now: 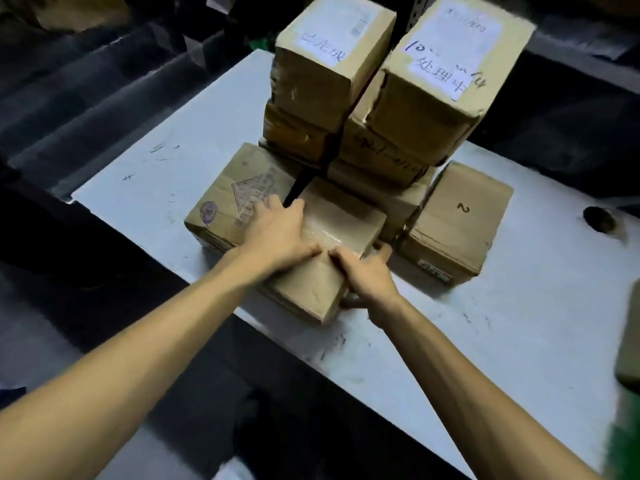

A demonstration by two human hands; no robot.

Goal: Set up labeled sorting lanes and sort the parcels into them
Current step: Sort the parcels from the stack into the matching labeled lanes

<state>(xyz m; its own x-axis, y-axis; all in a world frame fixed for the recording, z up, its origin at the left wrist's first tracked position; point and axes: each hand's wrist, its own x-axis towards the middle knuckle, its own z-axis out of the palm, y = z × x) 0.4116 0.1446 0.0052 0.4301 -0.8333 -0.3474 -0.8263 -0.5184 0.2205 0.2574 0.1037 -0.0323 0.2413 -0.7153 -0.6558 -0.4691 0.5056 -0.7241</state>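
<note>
Small parcel (332,230) sat at the worktop (485,341) near edge, long axis running away toward the labelled stacks (329,64). Left hand (277,233) lay flat on top, fingers straight, gripping nothing; right hand (367,271) clamped its right side (thumb on top, fingers curled round), nearer the near end

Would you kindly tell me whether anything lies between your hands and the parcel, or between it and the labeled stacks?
Nothing visible: the left hand rests on the parcel, the right hand grips it, and the two labeled stacks rise directly behind it.
</note>
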